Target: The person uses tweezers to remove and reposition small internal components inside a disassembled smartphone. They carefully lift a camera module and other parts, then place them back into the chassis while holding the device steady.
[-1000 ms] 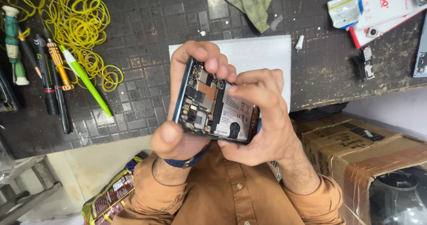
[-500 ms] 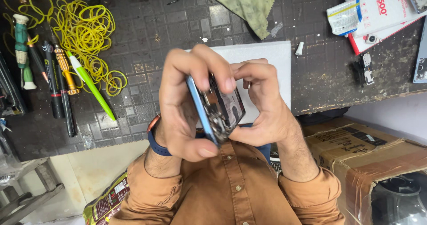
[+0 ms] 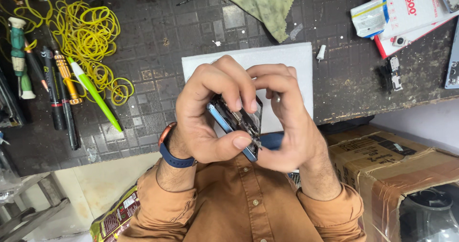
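Note:
An opened smartphone (image 3: pixel 237 123) with a blue frame and its circuit boards exposed is held edge-on close to my chest. My left hand (image 3: pixel 205 113) wraps it from the left, thumb pressed on its lower edge, a blue wristband on that wrist. My right hand (image 3: pixel 287 122) grips it from the right, fingertips meeting the left fingers over the top. Most of the phone is hidden by my fingers. Behind the hands lies a white pad (image 3: pixel 287 60) on the dark workbench (image 3: pixel 158 41).
At the left lie screwdrivers (image 3: pixel 19 55), a green pen (image 3: pixel 93 93) and a tangle of yellow wire (image 3: pixel 88 36). A green cloth (image 3: pixel 265 3) is at the top. Packets (image 3: pixel 370 15) and small parts sit top right. A cardboard box (image 3: pixel 392 170) stands lower right.
The phone has turned from facing me with its open back to nearly edge-on, and both hands have closed tighter around it.

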